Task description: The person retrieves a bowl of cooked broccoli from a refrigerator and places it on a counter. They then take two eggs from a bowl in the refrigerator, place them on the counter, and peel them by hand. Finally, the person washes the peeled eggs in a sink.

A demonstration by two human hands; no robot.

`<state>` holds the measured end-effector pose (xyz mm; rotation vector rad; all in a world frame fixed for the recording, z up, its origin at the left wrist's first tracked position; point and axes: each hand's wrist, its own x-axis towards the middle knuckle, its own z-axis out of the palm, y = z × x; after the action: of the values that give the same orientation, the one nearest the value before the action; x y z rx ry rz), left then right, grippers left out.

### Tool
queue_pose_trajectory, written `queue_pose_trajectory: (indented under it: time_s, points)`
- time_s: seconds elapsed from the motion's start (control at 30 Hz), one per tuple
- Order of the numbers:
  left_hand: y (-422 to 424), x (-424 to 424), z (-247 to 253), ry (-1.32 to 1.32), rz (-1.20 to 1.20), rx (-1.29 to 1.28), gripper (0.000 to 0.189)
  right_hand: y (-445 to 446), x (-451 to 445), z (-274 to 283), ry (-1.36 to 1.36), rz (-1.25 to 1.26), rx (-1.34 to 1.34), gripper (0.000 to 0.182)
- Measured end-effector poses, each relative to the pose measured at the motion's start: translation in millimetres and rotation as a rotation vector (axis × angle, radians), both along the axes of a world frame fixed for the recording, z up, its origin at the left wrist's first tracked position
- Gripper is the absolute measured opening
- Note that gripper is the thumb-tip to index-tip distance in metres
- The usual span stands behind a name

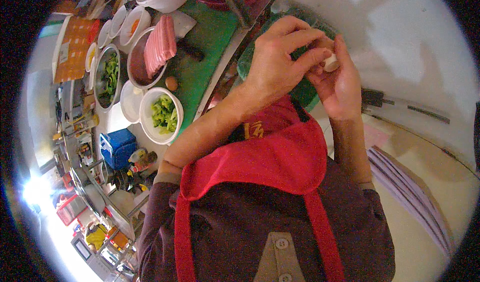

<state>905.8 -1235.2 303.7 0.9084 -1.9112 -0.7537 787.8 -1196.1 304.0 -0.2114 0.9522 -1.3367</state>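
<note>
My left hand (279, 55) comes in from the left, back up, with thumb and fingers bent around a small pale rounded piece of food (331, 62); its exact kind cannot be told. Below and to the right, my right hand (339, 85) is turned palm inwards, and its fingers hold the same piece. Fingers hide part of it. Beneath both hands is a green plastic bag or liner (309, 90). I wear a red apron (258, 162) over a dark shirt.
Left of my arms, a green board (204, 73) carries a brown egg (171, 83). Beside it stand a bowl of light green vegetables (164, 115), a bowl (137, 75) topped by pink ridged meat (160, 45), and a bowl of leafy greens (108, 77). A pale wall rises on the right.
</note>
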Motion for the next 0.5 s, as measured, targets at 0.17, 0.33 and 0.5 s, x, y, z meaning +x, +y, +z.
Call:
queue_pose_trajectory:
  time_s: [0.17,0.33,0.5]
  points:
    - [0.3,2.8,-7.9,-0.105,-0.056,-0.161,0.017,3.3,-7.4,-15.2,-0.063,0.094,-0.065,0.027]
    - [-1.1,2.0,-9.2,-0.161,-0.057,-0.286,0.015,3.1,-6.5,-8.4,-0.063,0.096,-0.023,0.029]
    - [-6.3,2.8,-13.3,-0.166,-0.005,-0.259,0.012,1.2,-12.2,-14.6,-0.175,0.166,-0.072,0.033]
